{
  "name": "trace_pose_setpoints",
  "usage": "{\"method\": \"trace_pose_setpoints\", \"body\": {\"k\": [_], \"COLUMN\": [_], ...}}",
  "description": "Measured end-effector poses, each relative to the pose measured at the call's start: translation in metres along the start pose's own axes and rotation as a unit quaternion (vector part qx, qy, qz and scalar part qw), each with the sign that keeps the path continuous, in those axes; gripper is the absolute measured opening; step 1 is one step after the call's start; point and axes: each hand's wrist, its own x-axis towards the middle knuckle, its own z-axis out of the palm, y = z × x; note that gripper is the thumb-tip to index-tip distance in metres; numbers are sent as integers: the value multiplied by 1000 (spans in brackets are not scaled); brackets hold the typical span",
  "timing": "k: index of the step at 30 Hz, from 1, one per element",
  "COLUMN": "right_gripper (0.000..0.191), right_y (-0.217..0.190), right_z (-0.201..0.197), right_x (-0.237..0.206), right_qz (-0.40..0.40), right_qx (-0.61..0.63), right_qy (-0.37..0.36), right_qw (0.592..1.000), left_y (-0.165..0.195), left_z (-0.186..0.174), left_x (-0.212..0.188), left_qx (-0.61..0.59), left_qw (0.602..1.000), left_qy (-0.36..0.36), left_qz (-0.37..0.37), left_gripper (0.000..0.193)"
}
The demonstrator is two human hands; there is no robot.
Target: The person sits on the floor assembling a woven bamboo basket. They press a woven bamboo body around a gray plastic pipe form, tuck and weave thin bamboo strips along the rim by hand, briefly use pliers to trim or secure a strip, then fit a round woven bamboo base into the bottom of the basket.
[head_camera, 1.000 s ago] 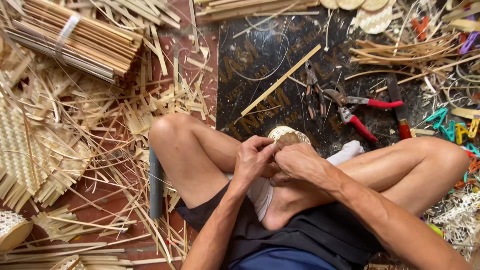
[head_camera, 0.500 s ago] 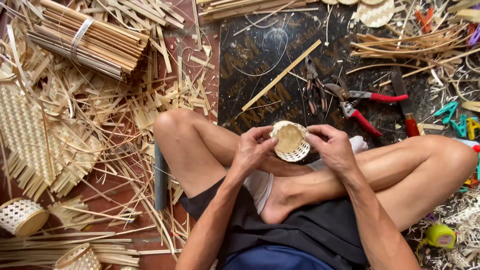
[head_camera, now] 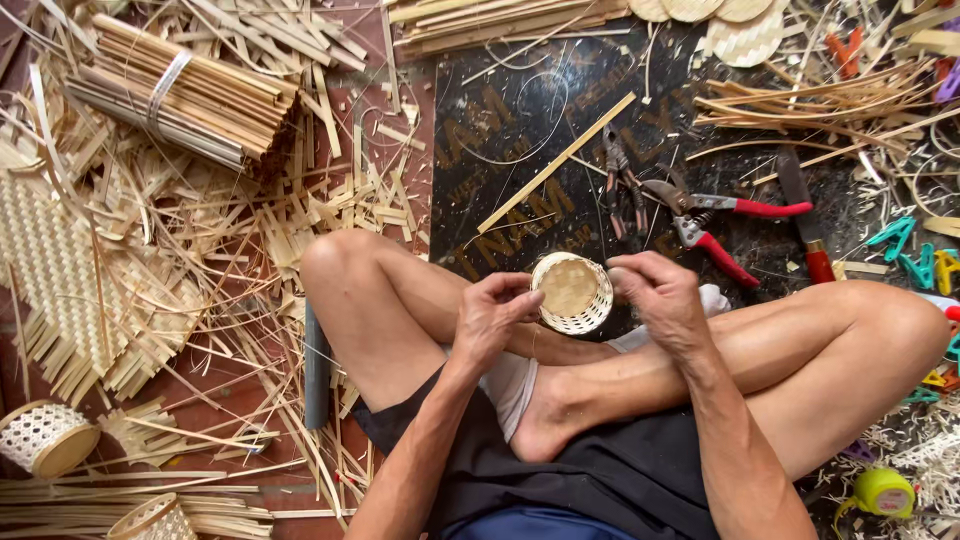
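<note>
- Small woven basket (head_camera: 571,292): pale cream sides in open lattice weave, tan base
- Pruning shears (head_camera: 712,225): red handles, grey blades
- Mat (head_camera: 520,130): black with faded gold lettering
- Bundled bamboo strips (head_camera: 180,90): straw-yellow, white band
- Tape measure (head_camera: 884,492): lime green
- Clips (head_camera: 905,250): teal
- Shorts (head_camera: 600,470): black

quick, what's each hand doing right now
Left hand: closed on the rim of the small woven basket.
Right hand: fingers curled at the basket's other side; grip cannot be told.
</note>
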Motion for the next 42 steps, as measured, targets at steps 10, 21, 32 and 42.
{"method": "trace_pose_setpoints", "body": {"k": [10, 21, 32, 42], "right_gripper": [14, 11, 51, 74], "right_y": [-3, 40, -86, -152], "right_z": [-60, -49, -12, -53], "right_x": [42, 52, 0, -68], "right_qz": [-37, -20, -112, -220], "right_qx": [-154, -66, 125, 183], "right_qy": [98, 101, -63, 93], "right_qw": [983, 993, 984, 954], "left_y": [62, -26, 82, 99], "left_z": [-44, -250, -113, -10], "left_x": [13, -82, -133, -16], "left_qx": [415, 536, 319, 243], "left_qw": [842, 778, 863, 909], "left_qy": [121, 329, 312, 17], "left_qz": [323, 6, 239, 339], "left_gripper": [12, 51, 36, 43]}}
